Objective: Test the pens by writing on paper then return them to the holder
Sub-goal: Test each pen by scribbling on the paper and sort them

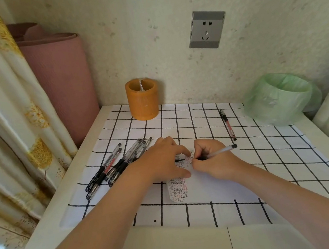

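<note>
At the left of the frame, a heap of capped gel pens [116, 165] lies on the checked cloth [270, 173], and the orange holder [143, 99] stands well behind them at upper centre, against the wall. These pens look light and stiff, with smooth clear barrels that would likely roll. The dark rubber sleeve near the tip is the sensible place to grip.

At centre, the left hand [164, 160] lies palm down with its fingers spread and fairly straight, pressing the top of the paper [180, 189]. The sheet looks thin and apt to slide, so pinning it seems wise. Rows of small marks fill its lower part.

Just right of it, the right hand [212, 159] curls its fingers tightly round the pen [222, 150] low on the barrel. The tip meets the paper and the back end slants toward the upper right. Both forearms reach in from the bottom edge.

Further right, one lone pen [227, 124] lies apart, near a green-lined bin [281, 98].
</note>
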`<act>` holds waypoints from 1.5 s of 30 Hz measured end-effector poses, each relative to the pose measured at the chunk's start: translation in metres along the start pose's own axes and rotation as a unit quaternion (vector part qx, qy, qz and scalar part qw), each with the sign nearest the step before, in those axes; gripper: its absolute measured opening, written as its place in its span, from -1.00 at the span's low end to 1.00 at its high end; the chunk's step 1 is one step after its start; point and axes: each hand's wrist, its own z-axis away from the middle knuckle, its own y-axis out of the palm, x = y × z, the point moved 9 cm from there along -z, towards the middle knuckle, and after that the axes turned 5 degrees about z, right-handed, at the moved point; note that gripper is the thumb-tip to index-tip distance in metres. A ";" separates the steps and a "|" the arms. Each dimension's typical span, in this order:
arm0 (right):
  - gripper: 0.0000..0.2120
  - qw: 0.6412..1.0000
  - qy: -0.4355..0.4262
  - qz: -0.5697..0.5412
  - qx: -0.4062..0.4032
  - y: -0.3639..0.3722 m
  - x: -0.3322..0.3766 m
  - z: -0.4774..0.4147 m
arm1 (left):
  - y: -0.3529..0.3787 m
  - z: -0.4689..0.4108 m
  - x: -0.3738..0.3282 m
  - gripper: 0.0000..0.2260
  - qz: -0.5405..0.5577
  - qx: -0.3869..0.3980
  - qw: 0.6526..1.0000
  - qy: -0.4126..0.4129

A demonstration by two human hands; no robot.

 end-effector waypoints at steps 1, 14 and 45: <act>-0.81 1.000 0.002 -0.006 -0.001 0.000 0.000 0.000 | 0.000 -0.001 0.000 -0.46 0.000 -0.001 1.000 0.000; -0.81 1.000 0.006 0.003 0.012 0.001 0.003 0.001 | -0.001 -0.001 0.000 -0.45 0.005 -0.001 1.000 -0.004; -0.83 0.990 0.073 -0.117 -0.044 -0.018 -0.020 0.000 | -0.013 0.004 0.008 -0.49 0.021 -0.011 1.000 -0.014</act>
